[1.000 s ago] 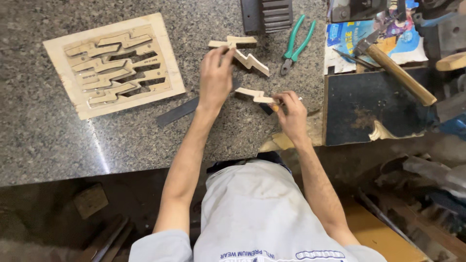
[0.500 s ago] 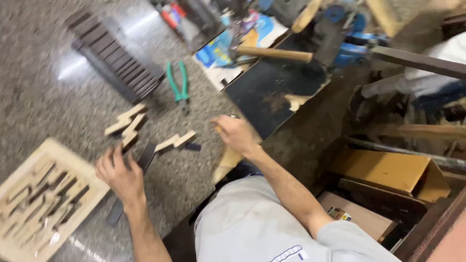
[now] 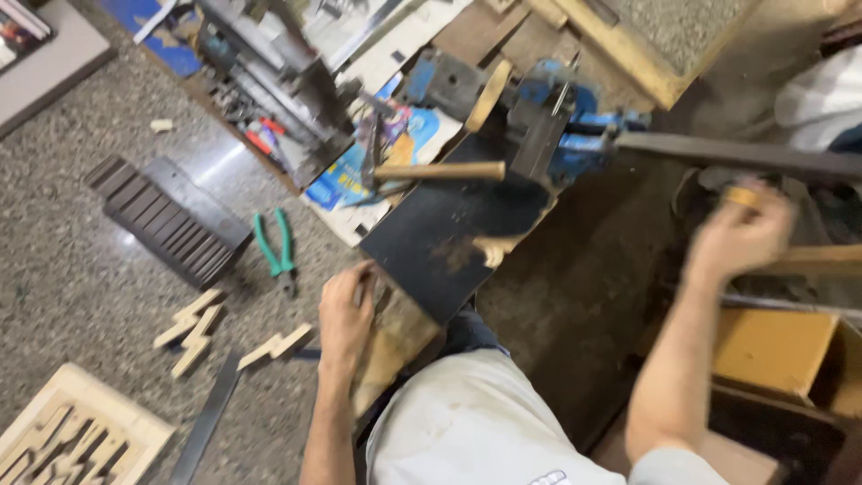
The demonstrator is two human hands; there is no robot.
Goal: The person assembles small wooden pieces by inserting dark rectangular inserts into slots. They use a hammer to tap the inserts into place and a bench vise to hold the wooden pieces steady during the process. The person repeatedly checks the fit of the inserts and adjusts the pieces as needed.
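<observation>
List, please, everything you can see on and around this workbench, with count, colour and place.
zigzag wooden pieces: three, pale wood, granite top, lower left
cut-out wooden panel: one, pale, bottom-left corner
pliers: one, green handles, left of the black plate
black plate: one, bench edge, centre
hammer: one, wooden handle, above the plate
vise: one, blue, top centre
left hand: resting at bench edge
right hand: blurred, raised at right, holding a small yellowish object
</observation>
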